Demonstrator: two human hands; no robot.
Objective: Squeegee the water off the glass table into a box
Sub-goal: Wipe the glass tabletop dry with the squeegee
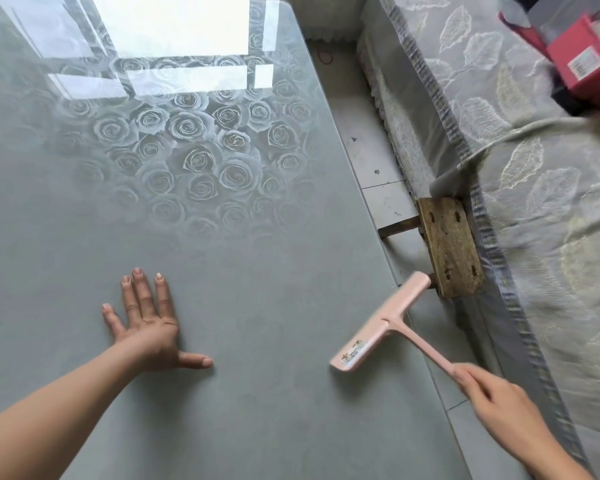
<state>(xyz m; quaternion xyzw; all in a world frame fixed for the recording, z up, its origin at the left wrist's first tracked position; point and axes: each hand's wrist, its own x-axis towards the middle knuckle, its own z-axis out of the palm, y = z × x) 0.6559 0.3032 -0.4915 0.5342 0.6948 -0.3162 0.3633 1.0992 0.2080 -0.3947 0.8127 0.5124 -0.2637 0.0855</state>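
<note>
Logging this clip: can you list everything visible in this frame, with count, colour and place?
glass table: one, grey-green with a rose pattern, fills the left and centre
squeegee: one, pink, at the table's right edge
floor tiles: several, white, between table and sofa
rubber band: one, red, on the floor, far end
wooden block: one, brown, at the sofa's base
sofa cover: one, grey with a leaf pattern, right side
box: one, red, blurred, on the cover, top right
left hand: flat on the glass, fingers spread
right hand: grips the squeegee handle
</note>
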